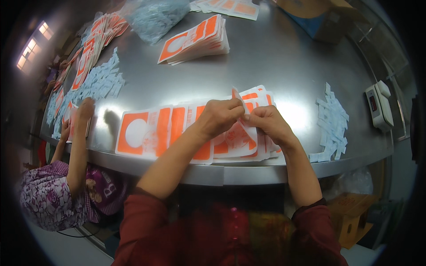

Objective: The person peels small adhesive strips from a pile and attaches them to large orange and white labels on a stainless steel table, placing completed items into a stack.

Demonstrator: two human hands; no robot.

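Before me on the metal table (253, 71), a row of overlapping orange-and-white plastic pouches (134, 134) lies along the front edge. My left hand (221, 116) pinches the upper edge of one pouch (248, 138) at the right part of the row. My right hand (274, 124) grips the same pouch close beside it, thumb and fingers together. That pouch's top stands up between my hands; whether its mouth is parted is hidden by my fingers. To the right of my right hand lies a loose pile of small pale-blue strip-like packets (332, 126).
Behind the row stands a stack of pouches (196, 41), near a clear plastic bag (156, 20). A white device (379, 106) sits at the right edge, a cardboard box (326, 20) farther back. At left, a co-worker's hand (86, 108) is by another packet pile (103, 79).
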